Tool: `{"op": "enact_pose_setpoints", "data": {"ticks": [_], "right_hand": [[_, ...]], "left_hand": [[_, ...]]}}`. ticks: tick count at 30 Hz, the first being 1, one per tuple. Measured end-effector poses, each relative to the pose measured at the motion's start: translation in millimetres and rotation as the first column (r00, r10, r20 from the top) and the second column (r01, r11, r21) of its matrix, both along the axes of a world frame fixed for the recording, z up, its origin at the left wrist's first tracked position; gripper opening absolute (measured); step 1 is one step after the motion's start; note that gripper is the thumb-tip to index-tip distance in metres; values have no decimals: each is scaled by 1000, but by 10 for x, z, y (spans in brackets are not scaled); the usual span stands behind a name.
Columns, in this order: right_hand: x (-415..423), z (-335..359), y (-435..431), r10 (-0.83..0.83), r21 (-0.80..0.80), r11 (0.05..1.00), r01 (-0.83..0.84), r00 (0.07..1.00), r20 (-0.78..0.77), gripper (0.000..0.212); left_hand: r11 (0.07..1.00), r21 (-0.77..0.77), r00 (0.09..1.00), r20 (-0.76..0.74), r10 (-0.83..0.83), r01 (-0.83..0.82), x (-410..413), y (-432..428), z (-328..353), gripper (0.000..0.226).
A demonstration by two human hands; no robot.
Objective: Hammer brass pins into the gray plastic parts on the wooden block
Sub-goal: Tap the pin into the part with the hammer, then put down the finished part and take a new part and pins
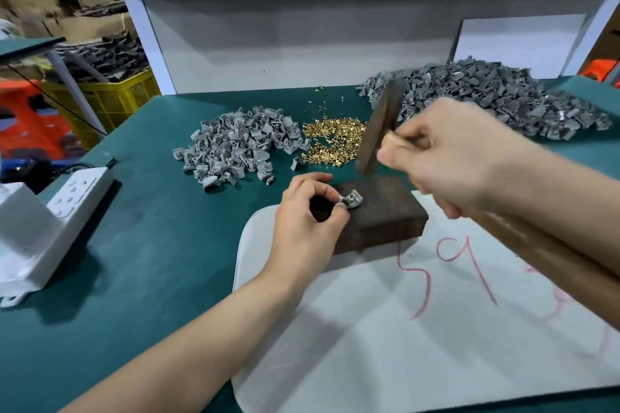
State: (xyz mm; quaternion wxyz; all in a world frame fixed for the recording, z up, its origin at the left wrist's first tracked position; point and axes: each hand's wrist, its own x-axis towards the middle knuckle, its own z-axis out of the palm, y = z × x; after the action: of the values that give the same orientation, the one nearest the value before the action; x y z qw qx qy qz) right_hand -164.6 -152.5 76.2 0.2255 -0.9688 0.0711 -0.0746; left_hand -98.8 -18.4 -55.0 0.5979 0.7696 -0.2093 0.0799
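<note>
On the wooden block (385,214), near its left end, you hold one gray plastic part (351,199) pinched between the thumb and fingertips of your left hand (302,221). A glint of brass shows in the part, but it is too small to tell which way it points. The block's long axis runs left to right, with the right end nearer you.

Your right hand (446,157) is clenched round the one hammer, just behind its dark head (380,127). The head is blurred and stands nearly upright, its lower face just above the block's far edge. The wooden handle (553,255) runs back to the block's right.

Beyond the block lies one heap of brass pins (332,139), between two heaps of gray parts: a small one (241,144) to the left and a large one (486,104) to the right.

Under the block lies a white sheet (402,345) with "59" handwritten in red. More red marks to the right are unreadable. Well left of the block, a white power strip (79,191) rests on the green bench (151,261).
</note>
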Motion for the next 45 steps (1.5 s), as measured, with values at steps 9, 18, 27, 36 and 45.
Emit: {"op": "enact_pose_setpoints", "data": {"ticks": [9,18,27,36,45], "right_hand": [[47,-1,14,51,-11,999,-51,999,-10,44],[109,-42,-11,46,9,999,-46,999,14,41],[195,-148,-214,52,331,941,-72,996,69,37],[319,-847,-835,-45,977,201,66,997,-58,31],[310,-1117,-980,19,998,-55,-23,1000,24,34]], "left_hand": [[1000,-2,1000,0,-12,12,-14,9,21,27],[1000,-10,1000,3,-2,2,2,7,6,28],[1000,-11,1000,-14,-7,7,-13,19,24,29],[1000,-23,992,-121,-22,20,-63,31,71,22],[1000,-3,982,-189,11,-11,-99,29,93,21]]}}
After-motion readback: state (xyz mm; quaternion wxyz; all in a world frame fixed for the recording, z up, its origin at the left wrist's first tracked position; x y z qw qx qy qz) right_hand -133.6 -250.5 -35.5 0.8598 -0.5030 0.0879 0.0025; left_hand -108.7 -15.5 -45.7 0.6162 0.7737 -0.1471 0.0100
